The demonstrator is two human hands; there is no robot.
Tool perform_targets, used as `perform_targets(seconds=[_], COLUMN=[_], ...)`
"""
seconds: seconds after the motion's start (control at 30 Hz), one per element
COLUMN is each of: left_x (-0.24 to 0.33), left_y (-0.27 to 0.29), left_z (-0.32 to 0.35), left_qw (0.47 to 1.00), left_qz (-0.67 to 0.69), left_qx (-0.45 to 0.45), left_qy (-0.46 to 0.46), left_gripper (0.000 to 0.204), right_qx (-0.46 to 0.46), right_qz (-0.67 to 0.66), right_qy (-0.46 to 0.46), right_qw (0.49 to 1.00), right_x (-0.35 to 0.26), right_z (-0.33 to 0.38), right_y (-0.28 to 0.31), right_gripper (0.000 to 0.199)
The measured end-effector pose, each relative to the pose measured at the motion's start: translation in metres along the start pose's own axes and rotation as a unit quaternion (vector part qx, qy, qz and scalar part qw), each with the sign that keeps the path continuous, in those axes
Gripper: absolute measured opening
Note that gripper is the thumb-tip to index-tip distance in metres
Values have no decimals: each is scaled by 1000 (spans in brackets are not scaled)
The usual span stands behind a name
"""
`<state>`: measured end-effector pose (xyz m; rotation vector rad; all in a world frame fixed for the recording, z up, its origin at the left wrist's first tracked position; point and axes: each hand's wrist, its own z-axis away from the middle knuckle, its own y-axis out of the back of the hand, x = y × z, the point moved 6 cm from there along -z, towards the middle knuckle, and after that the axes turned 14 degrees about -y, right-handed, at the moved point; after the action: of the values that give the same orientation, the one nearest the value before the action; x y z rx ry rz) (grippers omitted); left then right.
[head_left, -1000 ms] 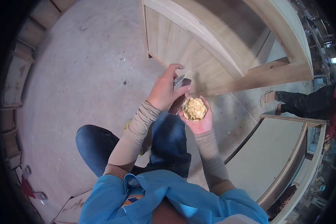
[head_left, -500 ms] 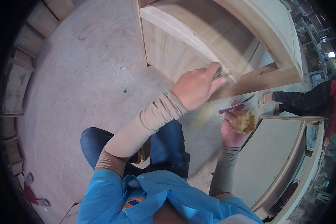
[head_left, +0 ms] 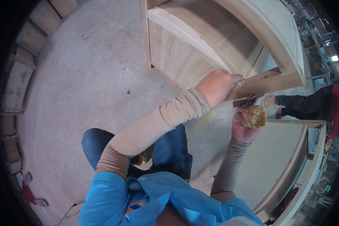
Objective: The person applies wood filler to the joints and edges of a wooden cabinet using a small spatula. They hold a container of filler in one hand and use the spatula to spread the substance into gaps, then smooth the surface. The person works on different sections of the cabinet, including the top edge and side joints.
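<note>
My left hand [head_left: 219,87] reaches across to the pale wooden cabinet frame [head_left: 265,83], its fingers pinched together at the joint where the curved rail [head_left: 192,34] meets the lower rail. Whatever small thing lies between those fingertips is hidden. Just below, my right hand [head_left: 242,126] is closed round a yellowish, rough-edged cup [head_left: 255,117] with a crumbly tan paste-like mass inside. The same hand also keeps a dark reddish sheet [head_left: 246,101], like folded sandpaper, above the cup, close under the lower rail.
Another cabinet piece with a pale flat panel [head_left: 278,150] and curved frame stands at the right. A person in dark trousers [head_left: 303,103] and red is beyond it. Wooden pieces [head_left: 17,88] line the left side of the concrete floor [head_left: 86,86]. My bent knees [head_left: 169,150] are below.
My left hand has moved right and down, its fingers going from apart around a thin, shiny thing to pinched at the rail joint. My right hand has risen slightly rightward with the cup and sheet.
</note>
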<state>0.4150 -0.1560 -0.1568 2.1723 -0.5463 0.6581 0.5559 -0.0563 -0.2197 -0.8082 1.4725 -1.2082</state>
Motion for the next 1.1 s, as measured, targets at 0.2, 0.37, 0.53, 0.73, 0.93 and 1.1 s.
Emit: perform_targets(seconds=[0.2,0.37,0.53,0.73,0.93,1.1], left_x=[0,0,0,0,6,7], left_y=[-14,-21,-23,-24,-24,-26], left_z=[-2,-8,-16,-23,-28,-39], left_qw=[998,997,996,992,986,976], left_qz=[-33,-60,-76,-83,-100,-103], left_qx=[-39,-46,-49,-86,-125,-183], left_qy=[31,5,15,42,52,57], left_gripper=[42,35,25,18,17,16], right_qx=[51,60,53,52,71,58], right_qz=[27,45,46,37,26,31], right_qy=[23,29,19,21,28,32], right_qw=[998,997,997,998,997,997], right_x=[-1,-2,-3,-5,-5,-4], right_z=[3,5,4,4,4,3], right_y=[-1,-4,-4,-1,-1,-5], right_gripper=[51,53,56,56,55,54])
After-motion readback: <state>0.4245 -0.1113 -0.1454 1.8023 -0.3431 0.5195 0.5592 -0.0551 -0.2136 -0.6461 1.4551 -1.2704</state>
